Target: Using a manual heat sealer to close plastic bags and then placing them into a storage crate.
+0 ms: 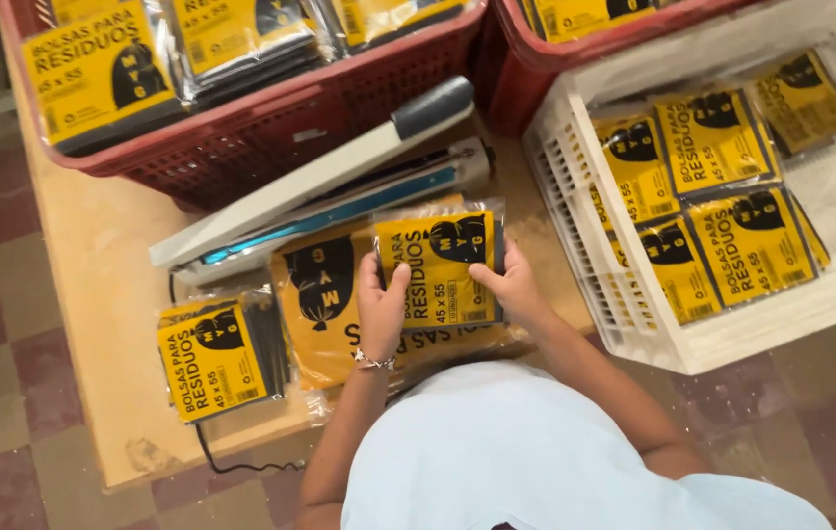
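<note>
Head camera, looking straight down on a wooden table (94,255). Left hand (379,309) curled round the near left edge of a yellow-labelled pack of black bags (438,267), thumb on top. Right hand (511,287) closed on the pack's right edge, thumb over the label. Pack held flat just above a larger yellow sheet (325,304), right in front of a white and blue impulse heat sealer (339,177) with its arm raised. Second sealed pack (217,358) lying to the left near the table edge, well apart from both hands. White plastic crate (624,324) on the right, holding a layer of like packs. Two red crates (271,128) behind, also stocked.
</note>
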